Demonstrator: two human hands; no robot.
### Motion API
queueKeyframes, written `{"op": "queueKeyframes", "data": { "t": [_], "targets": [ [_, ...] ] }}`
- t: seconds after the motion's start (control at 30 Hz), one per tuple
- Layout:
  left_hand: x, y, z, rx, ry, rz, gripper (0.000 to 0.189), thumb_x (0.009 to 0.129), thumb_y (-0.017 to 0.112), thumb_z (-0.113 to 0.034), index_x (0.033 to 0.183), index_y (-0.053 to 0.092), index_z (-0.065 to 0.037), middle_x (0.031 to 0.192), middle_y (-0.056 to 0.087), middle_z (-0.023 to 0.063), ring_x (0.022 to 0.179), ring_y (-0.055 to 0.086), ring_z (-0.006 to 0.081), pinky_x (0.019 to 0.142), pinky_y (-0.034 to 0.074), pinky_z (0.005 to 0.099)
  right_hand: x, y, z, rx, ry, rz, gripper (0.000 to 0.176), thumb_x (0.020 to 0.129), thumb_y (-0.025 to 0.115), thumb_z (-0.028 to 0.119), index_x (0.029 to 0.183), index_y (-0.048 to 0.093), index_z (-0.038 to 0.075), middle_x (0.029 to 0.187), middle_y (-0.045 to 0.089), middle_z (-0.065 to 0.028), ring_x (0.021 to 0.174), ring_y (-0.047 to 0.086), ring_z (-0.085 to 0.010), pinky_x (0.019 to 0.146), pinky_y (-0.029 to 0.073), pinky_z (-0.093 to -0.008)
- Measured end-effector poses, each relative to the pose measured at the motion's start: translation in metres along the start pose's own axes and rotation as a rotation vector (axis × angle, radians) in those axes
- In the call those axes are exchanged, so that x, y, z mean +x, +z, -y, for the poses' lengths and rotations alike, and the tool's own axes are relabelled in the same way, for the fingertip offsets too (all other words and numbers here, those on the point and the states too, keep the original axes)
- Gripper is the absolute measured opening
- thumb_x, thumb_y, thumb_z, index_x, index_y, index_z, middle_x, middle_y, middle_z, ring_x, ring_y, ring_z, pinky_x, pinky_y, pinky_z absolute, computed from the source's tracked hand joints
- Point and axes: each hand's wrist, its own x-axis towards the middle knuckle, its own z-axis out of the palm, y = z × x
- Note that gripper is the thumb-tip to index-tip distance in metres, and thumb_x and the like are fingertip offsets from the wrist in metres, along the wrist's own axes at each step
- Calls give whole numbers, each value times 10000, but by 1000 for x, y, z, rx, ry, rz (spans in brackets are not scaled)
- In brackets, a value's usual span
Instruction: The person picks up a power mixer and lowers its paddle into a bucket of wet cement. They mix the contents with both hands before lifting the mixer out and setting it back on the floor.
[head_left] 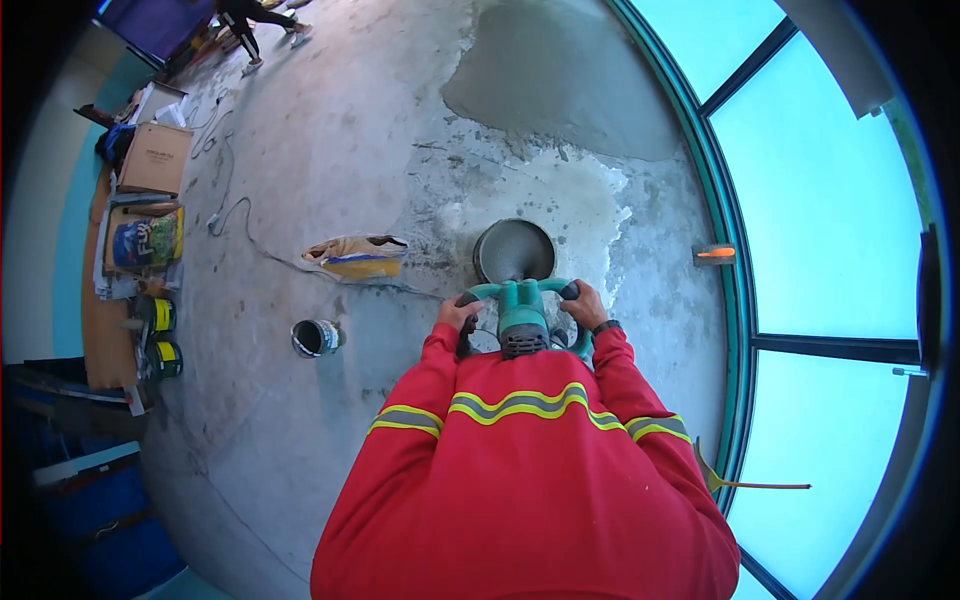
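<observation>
A green handheld paddle mixer is in front of my chest, held from both sides. My left hand is closed round its left handle, and my right hand grips the right one. Just beyond the mixer stands a round bucket with smooth grey wet mix inside. The mixer's lower end points toward the bucket; its shaft and paddle are hidden behind the body. To the left of the bucket lies an opened paper bag with a yellow and blue print.
A small stained pail stands on the floor at left. A cord runs across the floor. Wet grey screed covers the far floor. Cardboard boxes and tubs line the left wall. An orange-handled trowel sits by the window frame. Another person walks far off.
</observation>
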Motion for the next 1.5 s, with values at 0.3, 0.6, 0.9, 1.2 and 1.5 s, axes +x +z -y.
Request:
{"op": "queueKeyframes", "data": {
  "t": [0.3,0.6,0.9,1.2,1.5],
  "targets": [
    [3,-1,-1,100,95,-83,288,768,758,-306,866,630,-66,602,547,24,449,501,122,412,421,290,14,10,-14,11,-53,8,387,627,667,210,939,602,-9,775,631,-178,713,621,-298,668,489,-408],
    [19,-7,7,87,81,-73,297,817,716,-343,898,637,-68,614,550,33,455,507,130,413,411,301,27,15,-26,58,9,69,348,609,685,176,885,581,-8,684,592,-96,580,574,-201,545,486,-360],
    [25,-6,-8,146,32,21,343,804,724,-354,944,612,-62,640,561,53,471,535,146,420,437,309,19,9,-14,120,121,85,352,605,684,161,899,589,-8,709,619,-127,615,615,-241,572,502,-373],
    [49,7,-21,241,33,114,436,743,767,-340,1032,615,-50,720,617,57,541,581,148,478,483,305,17,-2,-27,107,153,20,329,613,696,106,902,579,-1,685,591,-87,587,597,-203,553,503,-351],
    [61,15,-20,227,31,137,373,700,769,-179,1009,624,-31,741,637,55,539,580,143,504,492,302,29,-10,-33,79,108,-16,348,603,696,143,893,582,-14,709,612,-130,624,608,-248,589,495,-384]
  ]
}}
